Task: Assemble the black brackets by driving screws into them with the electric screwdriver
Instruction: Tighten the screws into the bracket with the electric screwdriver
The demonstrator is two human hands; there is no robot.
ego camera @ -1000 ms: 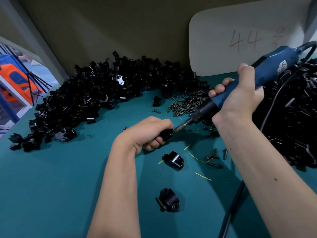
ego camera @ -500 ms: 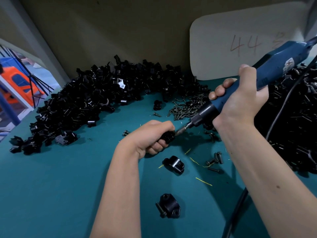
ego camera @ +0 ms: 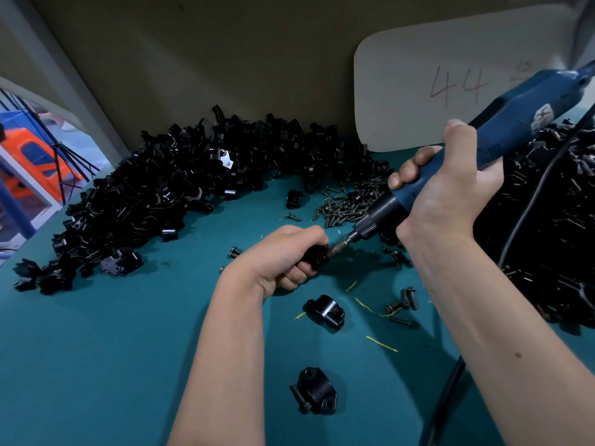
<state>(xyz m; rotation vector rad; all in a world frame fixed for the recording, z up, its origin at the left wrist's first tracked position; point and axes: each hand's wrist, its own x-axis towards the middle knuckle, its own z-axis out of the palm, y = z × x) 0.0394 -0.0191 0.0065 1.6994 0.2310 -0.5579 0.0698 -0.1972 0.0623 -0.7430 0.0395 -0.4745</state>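
Screw going in, mid-desk

Left hand (ego camera: 286, 255) clenched a small black bracket (ego camera: 317, 256); right hand (ego camera: 450, 194) gripped the blue electric screwdriver (ego camera: 502, 123), slanting down-left into it.

A handwritten red "44", followed by a mark too cut off to read, stands on the pale board (ego camera: 450, 82) leaning behind the worktop.

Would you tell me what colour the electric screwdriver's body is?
Blue, with a black nose near the bit; the head view shows the electric screwdriver clearly.
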